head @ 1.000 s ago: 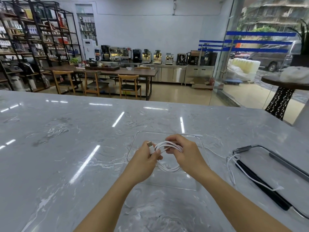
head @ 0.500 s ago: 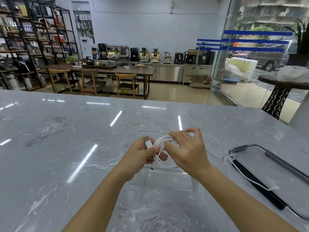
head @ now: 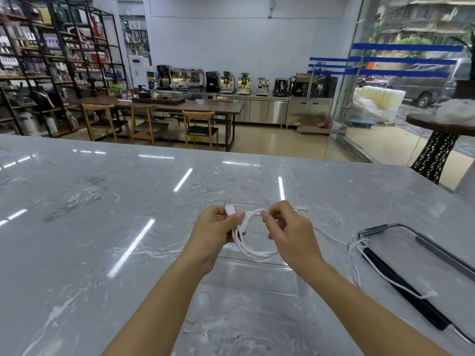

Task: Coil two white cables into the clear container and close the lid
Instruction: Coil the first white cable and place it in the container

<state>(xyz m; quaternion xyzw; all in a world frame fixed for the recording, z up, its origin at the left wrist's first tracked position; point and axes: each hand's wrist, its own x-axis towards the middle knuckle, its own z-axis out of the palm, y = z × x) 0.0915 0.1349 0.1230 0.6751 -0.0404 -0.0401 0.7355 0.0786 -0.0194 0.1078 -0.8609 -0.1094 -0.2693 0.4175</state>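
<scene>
A white cable (head: 253,249) hangs in several loops between my hands, above the clear container (head: 253,281) on the marble counter. My left hand (head: 214,233) pinches the loops and the white plug end near its thumb. Pinching a strand at the top of the loops is my right hand (head: 290,236). The cable's free tail runs right across the counter. A second white cable (head: 359,263) lies loose to the right, draped over the near edge of the clear lid (head: 442,255), which has dark side clips and lies flat.
The grey marble counter (head: 102,240) stretches wide to the left and far side. Its right edge falls off near a dark round table (head: 442,127). Chairs, a long wooden table and shelving stand beyond the counter.
Both hands rose a little over the container. My right hand shifted around the coil and another turn of cable was added. The plug end now sticks up by my left thumb.
</scene>
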